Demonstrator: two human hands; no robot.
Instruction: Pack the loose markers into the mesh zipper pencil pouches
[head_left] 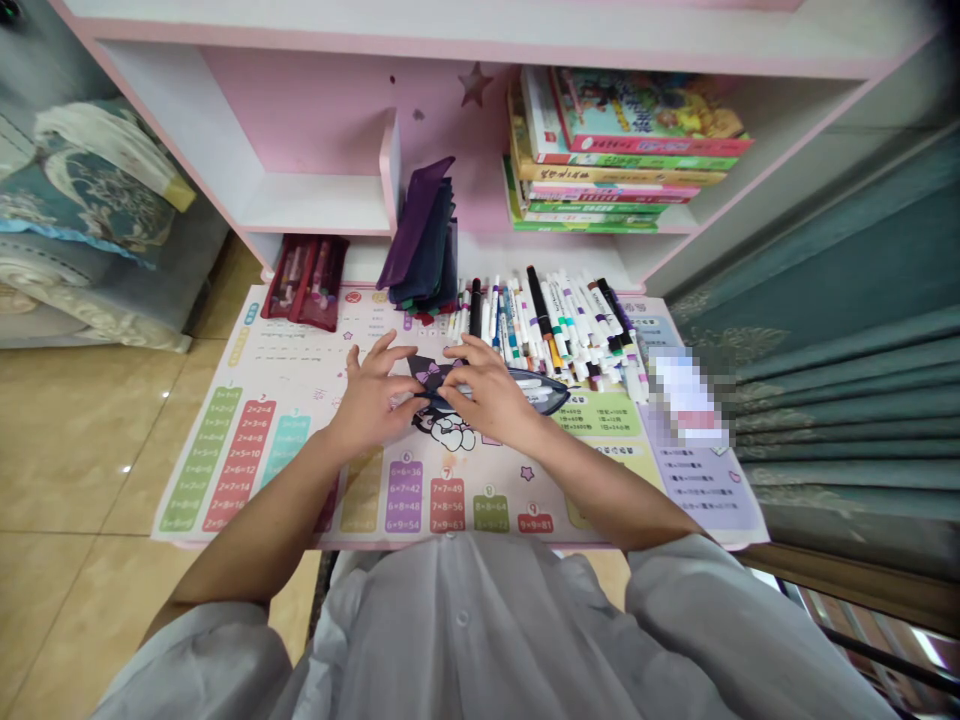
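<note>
Currently, your left hand [377,396] and right hand [486,392] pinch one end of the slim, dark-blue, see-through pouch [553,401] extending beneath your right palm; apparently you're working its closure, which next calls for even tension.

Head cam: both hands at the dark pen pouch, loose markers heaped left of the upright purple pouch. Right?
One fix: the loose markers are heaped right of the upright purple pouch, per the head view. Left hand and right hand are at the dark pen pouch.
</note>
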